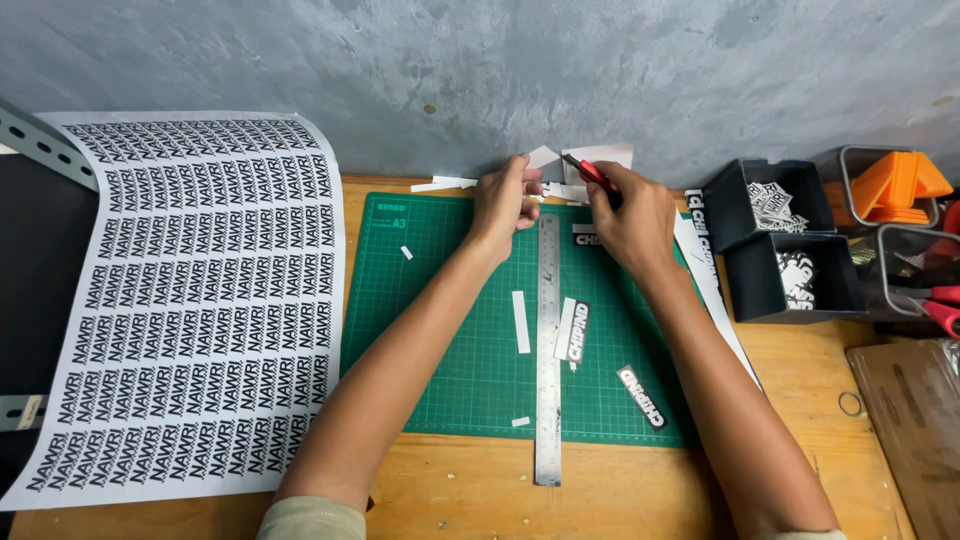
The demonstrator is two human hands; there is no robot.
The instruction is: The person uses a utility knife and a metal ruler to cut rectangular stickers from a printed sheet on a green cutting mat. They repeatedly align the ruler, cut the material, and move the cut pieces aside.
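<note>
My left hand (pixel 505 200) is at the far edge of the green cutting mat (pixel 440 330), its fingers pinching a small white paper scrap (pixel 543 157). My right hand (pixel 632 215) is close beside it, gripping a red utility knife (pixel 588 172) with the tip pointing up-left towards the scrap. A steel ruler (pixel 548 350) lies lengthwise down the middle of the mat, just below both hands. Black-and-white cut stickers (pixel 577 332) lie beside the ruler, and another sticker (pixel 642 397) lies further right.
A large printed sticker sheet (pixel 190 300) hangs over the bench at the left. White paper strips (pixel 520 321) are scattered on the mat. Two black boxes (pixel 790 240) with cut stickers stand at the right, with orange parts (pixel 895 187), red scissors (pixel 935 308) and a rubber band (pixel 850 403).
</note>
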